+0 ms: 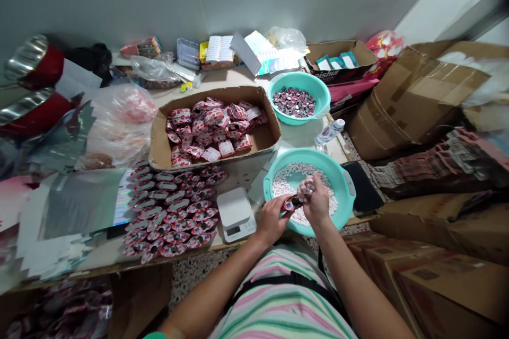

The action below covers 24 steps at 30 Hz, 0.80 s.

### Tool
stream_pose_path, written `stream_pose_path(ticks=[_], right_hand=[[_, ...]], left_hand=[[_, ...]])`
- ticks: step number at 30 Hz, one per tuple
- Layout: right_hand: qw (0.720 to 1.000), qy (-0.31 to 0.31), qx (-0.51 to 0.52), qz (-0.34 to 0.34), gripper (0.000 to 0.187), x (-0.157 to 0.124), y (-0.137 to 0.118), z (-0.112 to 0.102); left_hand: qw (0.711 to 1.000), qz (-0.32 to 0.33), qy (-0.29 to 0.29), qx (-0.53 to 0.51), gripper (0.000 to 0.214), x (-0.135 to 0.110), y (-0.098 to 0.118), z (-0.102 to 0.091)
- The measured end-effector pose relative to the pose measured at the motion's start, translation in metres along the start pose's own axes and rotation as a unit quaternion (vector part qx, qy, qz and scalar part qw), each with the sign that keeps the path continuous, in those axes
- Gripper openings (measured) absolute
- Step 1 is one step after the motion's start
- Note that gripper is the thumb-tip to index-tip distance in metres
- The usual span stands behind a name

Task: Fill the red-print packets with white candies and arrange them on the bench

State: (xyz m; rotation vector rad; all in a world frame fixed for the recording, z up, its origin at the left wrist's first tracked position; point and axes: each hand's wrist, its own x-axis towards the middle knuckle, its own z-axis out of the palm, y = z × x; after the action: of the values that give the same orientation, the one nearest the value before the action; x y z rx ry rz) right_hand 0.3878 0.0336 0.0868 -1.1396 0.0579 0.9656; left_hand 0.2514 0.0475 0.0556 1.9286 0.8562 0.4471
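Above the near turquoise basin [348, 206], my left hand [272, 221] is closed around a small red patterned packet [290, 203], its dark opening turned toward the right. Close beside that opening, my right hand [318, 205] is cupped around a handful of small pale pink pieces [306, 187], which look like candies. Many more of these pale pieces [284, 172] lie in the basin below. Left of the basin stands a white kitchen scale [234, 209] with nothing on its plate. Rows of similar red packets [178, 212] stand upright farther left.
A cardboard box [258, 151] of packets stands behind the rows. A second turquoise basin [324, 100] holds dark pink round caps. A clear bottle [330, 131] lies between the basins. Cartons [393, 111] crowd the right; plastic bags [119, 122] lie left.
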Motion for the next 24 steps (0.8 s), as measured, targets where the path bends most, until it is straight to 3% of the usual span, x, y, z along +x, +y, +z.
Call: stream_pose_path(ticks=[19,24], right_hand=[[0.995,0.054,-0.01,-0.08,0.038,-0.011,-0.001,0.016],[0.997,0.014,-0.014,-0.074,0.04,-0.018,-0.009,0.02]], left_hand=[[0.998,0.06,0.022,-0.022,0.038,0.0,0.0,0.0],[0.997,0.054,0.035,-0.039,0.038,0.0,0.002,0.0]])
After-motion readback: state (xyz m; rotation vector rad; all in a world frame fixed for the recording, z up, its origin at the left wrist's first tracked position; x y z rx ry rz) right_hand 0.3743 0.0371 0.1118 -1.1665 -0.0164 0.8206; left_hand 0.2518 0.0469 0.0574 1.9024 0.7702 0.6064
